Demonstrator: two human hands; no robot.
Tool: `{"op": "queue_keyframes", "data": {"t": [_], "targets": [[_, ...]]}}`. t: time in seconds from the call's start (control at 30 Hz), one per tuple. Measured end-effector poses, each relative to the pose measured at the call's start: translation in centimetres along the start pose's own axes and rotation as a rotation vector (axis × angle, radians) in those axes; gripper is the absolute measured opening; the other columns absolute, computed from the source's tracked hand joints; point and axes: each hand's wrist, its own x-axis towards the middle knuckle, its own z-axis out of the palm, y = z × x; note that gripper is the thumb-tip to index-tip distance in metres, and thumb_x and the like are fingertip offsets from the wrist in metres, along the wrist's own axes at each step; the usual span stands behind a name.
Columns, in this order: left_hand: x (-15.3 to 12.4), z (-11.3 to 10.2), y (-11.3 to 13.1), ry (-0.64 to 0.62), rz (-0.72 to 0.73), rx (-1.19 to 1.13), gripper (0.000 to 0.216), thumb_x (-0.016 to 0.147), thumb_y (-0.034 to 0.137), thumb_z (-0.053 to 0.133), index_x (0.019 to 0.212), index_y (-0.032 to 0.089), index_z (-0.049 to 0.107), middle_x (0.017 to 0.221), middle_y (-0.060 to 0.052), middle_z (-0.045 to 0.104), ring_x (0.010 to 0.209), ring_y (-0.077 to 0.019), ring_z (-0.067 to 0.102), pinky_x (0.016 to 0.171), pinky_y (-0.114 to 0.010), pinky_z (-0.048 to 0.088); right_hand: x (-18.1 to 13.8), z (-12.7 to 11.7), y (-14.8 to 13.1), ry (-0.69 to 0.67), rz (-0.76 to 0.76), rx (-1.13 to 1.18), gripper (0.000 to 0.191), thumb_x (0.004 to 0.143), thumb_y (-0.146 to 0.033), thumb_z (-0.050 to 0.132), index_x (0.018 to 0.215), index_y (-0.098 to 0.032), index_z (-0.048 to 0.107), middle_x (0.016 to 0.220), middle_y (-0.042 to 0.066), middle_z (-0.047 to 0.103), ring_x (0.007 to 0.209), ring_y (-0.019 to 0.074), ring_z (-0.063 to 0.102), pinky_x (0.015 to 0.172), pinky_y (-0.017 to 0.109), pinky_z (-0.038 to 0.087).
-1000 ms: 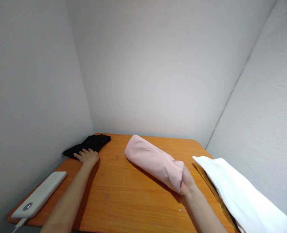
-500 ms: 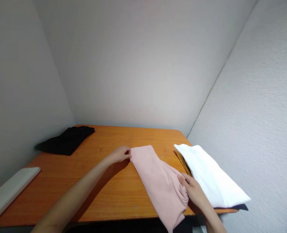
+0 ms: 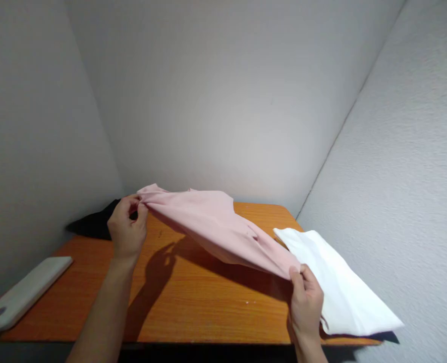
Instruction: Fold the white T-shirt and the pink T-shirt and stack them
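Three cloths are in view, one of each colour: a pink cloth [image 3: 216, 224], a white cloth [image 3: 333, 280] and a black cloth [image 3: 95, 224]. There is also one flat white device [image 3: 22, 292], one wooden table [image 3: 193, 312], and two bare hands. No brand, label or writing can be read on anything; the device shows only a small round mark near its close end. The pink cloth is held up off the table, stretched between the hands and sagging slightly in the middle, with its shadow falling on the wood below. The left hand [image 3: 127, 232] is raised over the far left part of the table, its fingers curled together and pinched with the thumb on the cloth's far left corner. The right hand [image 3: 306, 302] is lower and closer, near the table's front edge, with thumb and fingers closed on the cloth's near right corner. The white cloth lies folded flat on the right side of the table, just beside the right hand, its near end reaching past the table's front edge; a dark edge shows beneath that end. The black cloth lies at the far left corner against the wall, partly hidden behind the left hand. The device rests along the table's left edge, well apart from both hands.
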Motion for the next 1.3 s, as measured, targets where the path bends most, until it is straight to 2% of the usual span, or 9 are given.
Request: {"op": "queue_keyframes", "data": {"t": [0.13,0.23,0.37,0.5,0.57,0.73,0.83,1.07,1.3], "targets": [[-5.2,-3.8,-3.9,-0.113,-0.24,0.007,0.019,0.085,0.037,0.054,0.078,0.02,0.054,0.075,0.0,0.061,0.066,-0.0153,0.057,0.061,-0.023,0.045,-2.7,-0.6,1.7,-0.26,-0.028,-0.163,0.045,0.083,-0.054,0.06,0.056,-0.021,0.049,0.047,-0.004,0.044,0.043,0.0119,0.041,0.045,0.024,0.035],[-10.1,-5.2,-4.8,-0.235,-0.364,-0.041,0.023,0.087,0.04,0.052,0.073,0.02,0.052,0.067,0.002,0.058,0.062,-0.015,0.057,0.056,-0.022,0.044,-3.8,-0.9,1.6,-0.296,-0.065,-0.253,0.05,0.083,-0.055,0.06,0.05,-0.021,0.046,0.043,-0.004,0.041,0.039,0.0106,0.038,0.042,0.024,0.032],[-14.9,-6.0,-1.3,-0.432,-0.317,-0.081,0.022,0.092,0.037,0.051,0.08,0.02,0.056,0.083,-0.003,0.066,0.076,-0.0175,0.062,0.067,-0.025,0.049,-4.5,0.1,-0.4,-0.302,-0.014,-0.206,0.052,0.089,-0.054,0.054,0.049,-0.022,0.044,0.042,-0.004,0.039,0.039,0.0102,0.037,0.042,0.024,0.031],[-17.4,-6.5,3.4,-0.828,-0.125,-0.147,0.014,0.095,0.027,0.049,0.095,0.022,0.062,0.099,-0.006,0.066,0.092,-0.0185,0.063,0.082,-0.028,0.048,-5.4,2.9,-2.6,-0.574,-0.063,-0.138,0.047,0.095,-0.046,0.049,0.055,-0.021,0.047,0.048,-0.003,0.045,0.046,0.0111,0.042,0.049,0.024,0.033],[-18.0,-7.0,4.1,-0.907,-0.116,-0.202,0.016,0.096,0.024,0.046,0.101,0.022,0.062,0.099,-0.006,0.066,0.093,-0.0183,0.063,0.084,-0.028,0.048,-5.3,4.2,-3.7,-0.683,-0.119,-0.156,0.041,0.096,-0.045,0.048,0.064,-0.021,0.052,0.057,-0.001,0.052,0.053,0.0124,0.047,0.055,0.025,0.035],[-18.0,-9.5,0.0,-0.498,-0.327,-0.223,0.016,0.096,0.029,0.047,0.086,0.021,0.056,0.09,-0.003,0.063,0.083,-0.0161,0.061,0.075,-0.024,0.049,-1.6,7.8,-6.3,-0.806,-0.233,-0.212,0.028,0.098,-0.041,0.046,0.08,-0.021,0.056,0.076,0.001,0.062,0.072,0.0153,0.056,0.069,0.027,0.041],[-17.7,-11.2,-2.8,-0.311,-0.375,-0.156,0.021,0.094,0.032,0.051,0.076,0.02,0.051,0.074,0.001,0.055,0.069,-0.0137,0.055,0.066,-0.021,0.045,1.4,12.6,-7.2,-0.918,-0.358,-0.351,0.024,0.098,-0.036,0.046,0.085,-0.02,0.058,0.085,0.003,0.066,0.08,0.0161,0.059,0.073,0.027,0.041],[-18.9,-13.6,-3.2,-0.314,-0.352,0.04,0.022,0.091,0.034,0.054,0.074,0.02,0.052,0.07,0.002,0.053,0.065,-0.0139,0.053,0.062,-0.021,0.042,3.2,26.9,-6.1,-1.134,-0.39,-0.662,0.024,0.096,-0.035,0.051,0.093,-0.014,0.063,0.097,0.011,0.068,0.089,0.0188,0.062,0.076,0.029,0.044],[-20.7,-15.5,-4.2,-0.316,-0.487,0.098,0.023,0.087,0.037,0.055,0.073,0.019,0.055,0.067,0.002,0.055,0.063,-0.0132,0.053,0.061,-0.021,0.041,2.4,30.6,-7.0,-1.382,-0.372,-0.607,0.024,0.093,-0.036,0.06,0.083,-0.015,0.061,0.078,-0.001,0.062,0.067,0.011,0.057,0.067,0.028,0.05]]}}
